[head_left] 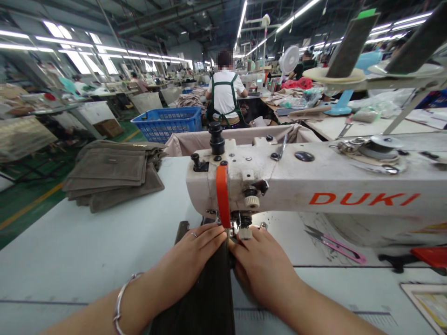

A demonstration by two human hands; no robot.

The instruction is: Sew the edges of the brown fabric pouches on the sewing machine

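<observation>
A dark strip of fabric [209, 298] runs from the table's front edge up under the needle of a white sewing machine [314, 186] marked DUKI. My left hand [190, 258], with a ring and a silver bangle, lies flat on the strip's left side, fingers stretched toward the presser foot [240, 230]. My right hand [261, 265] rests on the strip's right edge just below the presser foot, fingers curled down against the fabric. An orange guard [222, 195] hangs on the machine head above both hands.
A stack of grey-brown fabric pieces [111, 174] lies at the table's far left. Pink-handled thread snips [335, 244] lie under the machine arm. A blue basket [167, 122] stands behind, and a person in a white shirt and green apron works beyond it.
</observation>
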